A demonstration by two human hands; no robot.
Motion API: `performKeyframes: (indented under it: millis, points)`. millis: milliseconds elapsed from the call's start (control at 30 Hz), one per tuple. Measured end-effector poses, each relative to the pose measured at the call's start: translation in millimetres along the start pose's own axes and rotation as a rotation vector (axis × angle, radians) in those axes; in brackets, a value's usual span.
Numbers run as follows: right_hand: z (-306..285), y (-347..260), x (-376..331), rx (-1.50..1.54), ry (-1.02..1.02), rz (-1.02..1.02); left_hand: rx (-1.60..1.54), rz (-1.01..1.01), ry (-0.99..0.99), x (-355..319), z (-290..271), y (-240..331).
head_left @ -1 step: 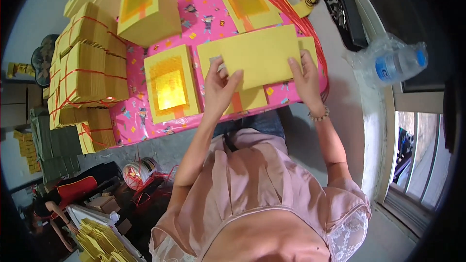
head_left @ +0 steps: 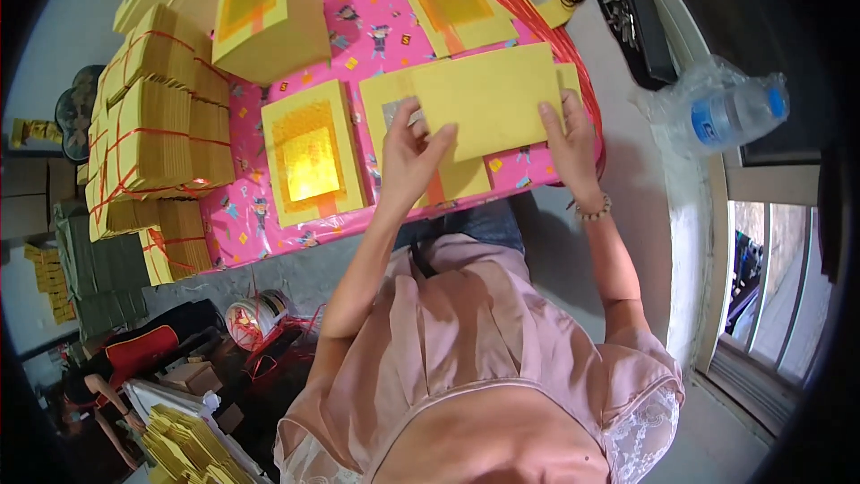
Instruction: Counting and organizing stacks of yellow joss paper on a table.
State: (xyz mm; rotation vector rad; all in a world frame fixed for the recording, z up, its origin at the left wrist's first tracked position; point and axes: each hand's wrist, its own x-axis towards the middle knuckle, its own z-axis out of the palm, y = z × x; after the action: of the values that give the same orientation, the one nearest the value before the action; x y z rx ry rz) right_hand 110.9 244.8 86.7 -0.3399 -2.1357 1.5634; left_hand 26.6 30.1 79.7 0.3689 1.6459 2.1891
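My left hand (head_left: 412, 157) and my right hand (head_left: 571, 143) hold a plain yellow paper sheet (head_left: 488, 99) by its left and right ends, thumbs at its near side. The left fingers are curled beside its left edge; the right fingers are bent round the other end. Under the held sheet lies more yellow paper (head_left: 381, 94), mostly covered, with a bit of a silvery patch next to my left fingers. To the left of my left hand is a yellow paper pile (head_left: 278, 121) with a shiny gold foil square (head_left: 309, 161) and an orange strip on top.
Bundles of yellow paper (head_left: 157, 134) tied with red string are stacked at the table's left. A tall paper block (head_left: 278, 36) and another foil-marked pile (head_left: 457, 9) stand farther back. Red strings (head_left: 573, 58) hang along the right edge. A bottle (head_left: 730, 116) lies on the right ledge.
The held sheet and both hands have shifted slightly to the right. A little more of the silvery patch shows by my left fingers.
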Motion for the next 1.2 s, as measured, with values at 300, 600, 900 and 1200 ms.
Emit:
performKeyframes:
  millis: [300, 600, 900, 1200]
  points:
    - [-57, 78, -1, -0.501, 0.103, -0.020, 0.671, -0.025, -0.144, 53, 45, -55]
    - [-59, 112, 10, -0.640, 0.085, -0.108, 0.784, -0.074, -0.126, 62, 50, -65]
    - [-59, 115, 10, -0.644, 0.075, -0.108, 0.765, -0.095, -0.093, 59, 53, -62]
    - [-54, 101, 8, -0.963, 0.152, -0.282, 0.875, 0.006, -0.065, 56, 60, -66]
